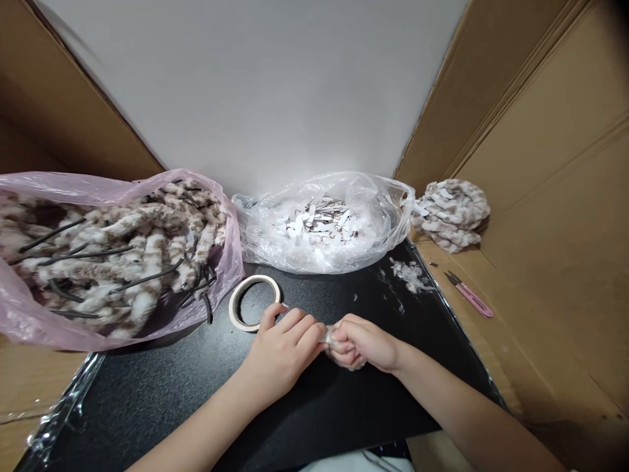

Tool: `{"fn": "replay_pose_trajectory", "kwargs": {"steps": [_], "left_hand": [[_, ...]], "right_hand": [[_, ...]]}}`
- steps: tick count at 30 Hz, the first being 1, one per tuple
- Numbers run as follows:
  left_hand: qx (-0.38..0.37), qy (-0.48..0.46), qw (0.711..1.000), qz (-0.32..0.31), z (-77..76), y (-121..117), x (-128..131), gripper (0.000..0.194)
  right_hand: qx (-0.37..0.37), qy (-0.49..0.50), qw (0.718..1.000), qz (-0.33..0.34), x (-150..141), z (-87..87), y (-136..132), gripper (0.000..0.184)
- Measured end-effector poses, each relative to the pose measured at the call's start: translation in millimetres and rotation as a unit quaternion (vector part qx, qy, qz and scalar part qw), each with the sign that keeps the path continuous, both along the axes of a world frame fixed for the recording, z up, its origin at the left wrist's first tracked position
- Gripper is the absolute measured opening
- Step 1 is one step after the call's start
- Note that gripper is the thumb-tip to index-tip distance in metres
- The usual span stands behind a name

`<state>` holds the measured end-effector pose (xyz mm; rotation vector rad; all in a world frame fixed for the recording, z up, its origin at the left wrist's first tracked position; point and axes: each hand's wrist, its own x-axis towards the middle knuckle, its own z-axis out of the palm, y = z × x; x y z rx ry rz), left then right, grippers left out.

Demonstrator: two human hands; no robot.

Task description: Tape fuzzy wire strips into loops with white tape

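Over the black board my left hand (287, 351) and my right hand (366, 342) meet, knuckles close together. Both are closed on a small whitish furry piece (326, 336), of which only a bit shows between them. Some pale fuzz also pokes out below my right fingers; the rest is hidden in the grip. A pale tip sticks out by my left index finger. Just behind my left hand lies a roll of cream tape (236, 312), flat on the board.
A pink plastic bag (233, 262) at left holds furry tubes with dark cords. Behind, a clear bag (260, 246) contains white paper-like pieces. Furry coils (455, 216), pink-handled snips (469, 296) and loose fluff (411, 276) lie right. Cardboard walls (550, 216) flank the black board (162, 393).
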<state>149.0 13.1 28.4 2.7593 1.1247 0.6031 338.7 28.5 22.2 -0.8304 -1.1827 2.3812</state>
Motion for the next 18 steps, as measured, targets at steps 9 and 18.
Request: {"fn": "replay_pose_trajectory", "kwargs": {"steps": [9,18], "left_hand": [[-0.344,-0.168,0.924,-0.01,9.2,-8,4,0.036],[-0.721,-0.43,0.543,0.004,5.6,-10,13,0.054]], "right_hand": [[0.195,-0.066,0.967,-0.15,2,3.9,1,0.031],[0.377,-0.16,0.89,-0.2,5,8.7,2,0.031]]}}
